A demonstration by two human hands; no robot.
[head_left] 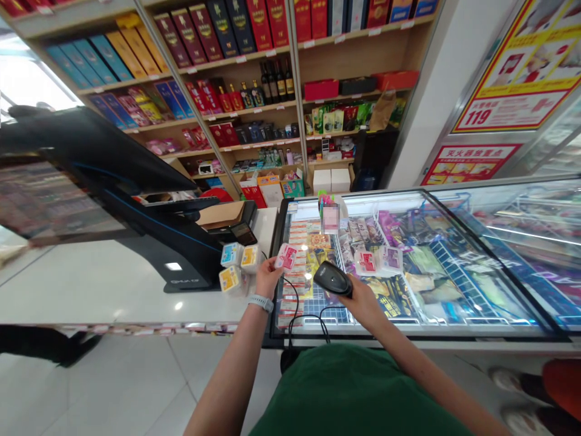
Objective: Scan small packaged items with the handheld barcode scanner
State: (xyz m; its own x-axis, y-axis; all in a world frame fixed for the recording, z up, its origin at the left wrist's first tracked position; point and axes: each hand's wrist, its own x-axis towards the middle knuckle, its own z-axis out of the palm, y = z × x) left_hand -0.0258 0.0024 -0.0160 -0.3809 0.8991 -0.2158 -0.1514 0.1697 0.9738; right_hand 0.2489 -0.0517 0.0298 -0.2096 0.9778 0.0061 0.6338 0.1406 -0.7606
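Shop interior, with tall wooden shelving [327, 60] along the far wall, stocked with boxed liquor and bottles, labels faced outward for display and price tags along the shelf edges. To the right, a glass-topped chest freezer [408, 332], packed with bagged goods left visible through the lid. Along the freezer's left side, a white table [113, 284], with a black point-of-sale terminal [181, 254] near its far edge and three small packs [231, 255] gathered at the corner beside the freezer, within easy reach. Hands apart, both raised above the freezer's near left corner. Left hand [267, 278] closed on a pink-and-white pack [285, 257], held up with its face exposed, a grey wristband [261, 303] on the wrist. Right hand [363, 301] gripping a black handheld barcode scanner [333, 278], nose aimed at the pack from just beside it, a black cable [295, 297] looping down over the freezer rim with slack for free movement. Two pale packs [367, 262] on the freezer lid, toward the middle. Only legible writing: "119" on a yellow-and-red poster [512, 79] at upper right. Red sign [469, 165] below it in Chinese, too small for a firm reading; pack labels likewise unreadable, and one item [331, 218] at the freezer's far edge blurred out.
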